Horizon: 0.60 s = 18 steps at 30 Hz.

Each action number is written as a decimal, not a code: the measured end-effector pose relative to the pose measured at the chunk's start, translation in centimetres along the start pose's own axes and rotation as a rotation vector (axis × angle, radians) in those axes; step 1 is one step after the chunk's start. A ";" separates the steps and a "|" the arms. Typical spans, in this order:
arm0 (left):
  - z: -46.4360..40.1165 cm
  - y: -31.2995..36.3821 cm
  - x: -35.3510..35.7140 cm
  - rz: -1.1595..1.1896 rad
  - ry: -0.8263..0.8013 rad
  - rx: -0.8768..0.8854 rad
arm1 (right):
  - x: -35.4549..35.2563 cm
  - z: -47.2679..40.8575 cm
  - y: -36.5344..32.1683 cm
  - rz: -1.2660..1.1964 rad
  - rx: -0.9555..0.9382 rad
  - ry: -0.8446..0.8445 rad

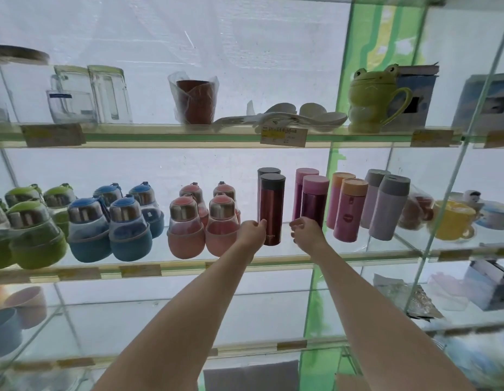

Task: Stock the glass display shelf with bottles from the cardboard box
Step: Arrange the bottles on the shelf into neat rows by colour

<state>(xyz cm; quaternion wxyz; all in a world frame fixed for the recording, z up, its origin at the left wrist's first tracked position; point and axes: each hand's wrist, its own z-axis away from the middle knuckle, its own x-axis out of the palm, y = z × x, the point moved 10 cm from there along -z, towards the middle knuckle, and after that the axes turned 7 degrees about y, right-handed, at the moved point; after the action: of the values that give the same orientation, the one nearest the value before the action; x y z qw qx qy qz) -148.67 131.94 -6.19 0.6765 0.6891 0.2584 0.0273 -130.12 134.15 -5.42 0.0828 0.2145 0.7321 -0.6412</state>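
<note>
Glass display shelf (pixel 287 262), middle tier, backlit by a pale wall.

The left hand (pixel 252 231) is touching the lower side of the front dark-red bottle (pixel 272 210), fingers curled against it; the bottle is standing upright on the glass. The right hand (pixel 307 231) is hovering just beside it, fingers loosely curled and holding nothing, in front of the magenta bottle (pixel 315 200). Round pink bottles (pixel 185 230) are sitting to the left; a frog mug (pixel 370 101) is occupying the tier above.
</note>
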 end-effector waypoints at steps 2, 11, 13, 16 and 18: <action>0.8 0.6 0.0 0.068 -0.023 0.006 | -1.2 0.7 0.2 0.008 0.014 0.058; 2.3 3.0 4.5 0.272 -0.184 0.010 | -6.1 0.7 0.9 -0.021 0.008 0.183; 2.2 3.4 5.6 0.275 -0.182 0.008 | -7.2 -0.1 1.5 -0.041 0.023 0.184; 2.0 4.1 7.5 0.288 -0.168 -0.004 | -8.4 -1.7 2.6 -0.067 0.041 0.185; 1.8 4.2 8.7 0.269 -0.152 -0.008 | -8.1 -2.6 3.0 -0.071 0.032 0.140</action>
<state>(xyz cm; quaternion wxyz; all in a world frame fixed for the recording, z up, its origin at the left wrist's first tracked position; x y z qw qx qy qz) -139.11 133.90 -5.11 0.6871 0.7149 0.1118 0.0662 -121.23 135.24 -4.47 0.0051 0.2338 0.7330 -0.6387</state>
